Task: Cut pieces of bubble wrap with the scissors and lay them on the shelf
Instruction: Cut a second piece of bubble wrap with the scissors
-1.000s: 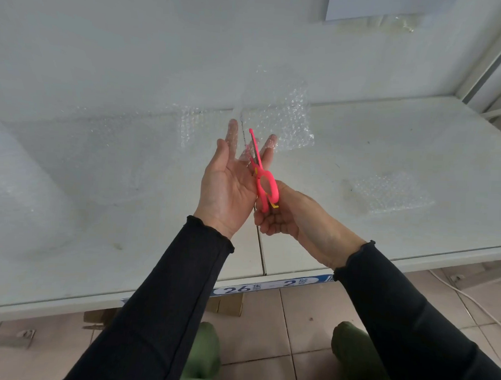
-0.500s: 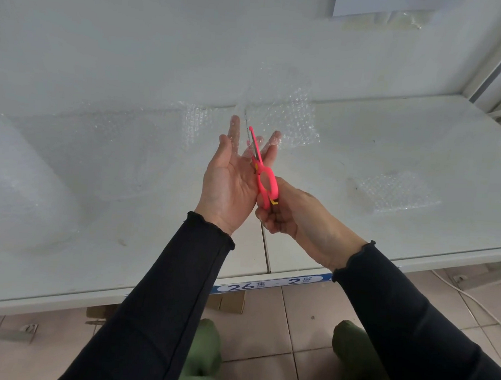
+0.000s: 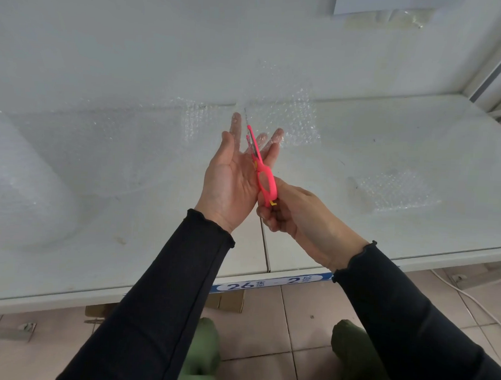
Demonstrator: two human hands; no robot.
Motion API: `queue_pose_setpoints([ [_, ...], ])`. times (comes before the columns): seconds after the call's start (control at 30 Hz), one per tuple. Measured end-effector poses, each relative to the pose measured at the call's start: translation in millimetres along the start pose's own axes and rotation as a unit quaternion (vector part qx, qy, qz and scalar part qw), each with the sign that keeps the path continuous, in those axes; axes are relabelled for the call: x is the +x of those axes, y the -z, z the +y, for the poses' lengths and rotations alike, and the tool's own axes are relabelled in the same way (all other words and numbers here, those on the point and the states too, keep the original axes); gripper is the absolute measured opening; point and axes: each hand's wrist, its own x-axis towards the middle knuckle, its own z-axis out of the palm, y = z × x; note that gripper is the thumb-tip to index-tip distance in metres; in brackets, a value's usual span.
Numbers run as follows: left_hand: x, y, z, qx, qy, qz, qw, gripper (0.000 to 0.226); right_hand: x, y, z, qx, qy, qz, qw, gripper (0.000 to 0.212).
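Note:
A clear bubble wrap sheet (image 3: 287,116) hangs in front of me above the white shelf (image 3: 418,134), running off a big roll (image 3: 20,179) on the left. My left hand (image 3: 229,183) is palm up with straight fingers; its fingertips show blurred behind the sheet's lower edge. My right hand (image 3: 297,212) grips the handle of the pink scissors (image 3: 265,182), whose blades point up into the wrap just right of my left palm. A cut bubble wrap piece (image 3: 395,190) lies flat on the shelf to the right.
The shelf's front edge carries a blue number label (image 3: 268,282). A wall rises behind the shelf and a shelf post (image 3: 496,65) stands at the right. Below are floor tiles, my green shoes (image 3: 351,355) and a white cable (image 3: 468,297).
Both hands and the scissors have stayed together and edged slightly farther into the wrap. The cut piece on the shelf has not moved.

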Motion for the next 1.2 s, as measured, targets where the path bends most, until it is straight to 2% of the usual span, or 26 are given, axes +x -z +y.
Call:
queue_pose_setpoints([
  [0.47,0,-10,0,0.064,-0.025,-0.004,0.998,0.044,1,-2,-3,0.045,-0.011,0.000,0.999,0.038],
  [1.2,-4,-15,-4,0.108,-0.059,0.017,0.992,0.045,2,-3,-1,0.047,-0.017,-0.003,0.999,0.037],
])
